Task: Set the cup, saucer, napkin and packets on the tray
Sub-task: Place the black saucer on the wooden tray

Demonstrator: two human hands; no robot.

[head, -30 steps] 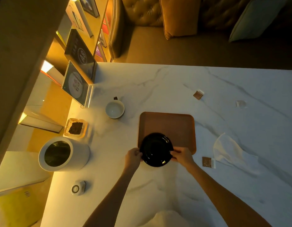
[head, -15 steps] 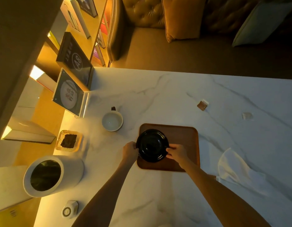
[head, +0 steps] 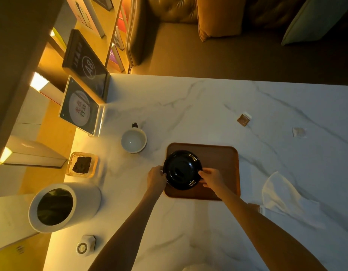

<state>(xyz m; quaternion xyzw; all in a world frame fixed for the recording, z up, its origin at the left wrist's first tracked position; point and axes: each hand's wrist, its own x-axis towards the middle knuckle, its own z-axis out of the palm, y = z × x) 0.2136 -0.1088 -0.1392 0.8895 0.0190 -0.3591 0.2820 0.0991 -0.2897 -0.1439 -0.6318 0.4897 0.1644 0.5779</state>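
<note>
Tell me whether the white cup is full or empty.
Empty. The white cup stands upright on the marble table, left of the tray, and its pale inside shows bare to the bottom, with no liquid visible.

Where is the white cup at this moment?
In the head view the white cup stands on the marble table, just beyond the tray's far left corner, apart from it, with the dark sign stand to its left.

One cup (head: 133, 140), one saucer (head: 182, 170), three packets (head: 244, 119).
</note>
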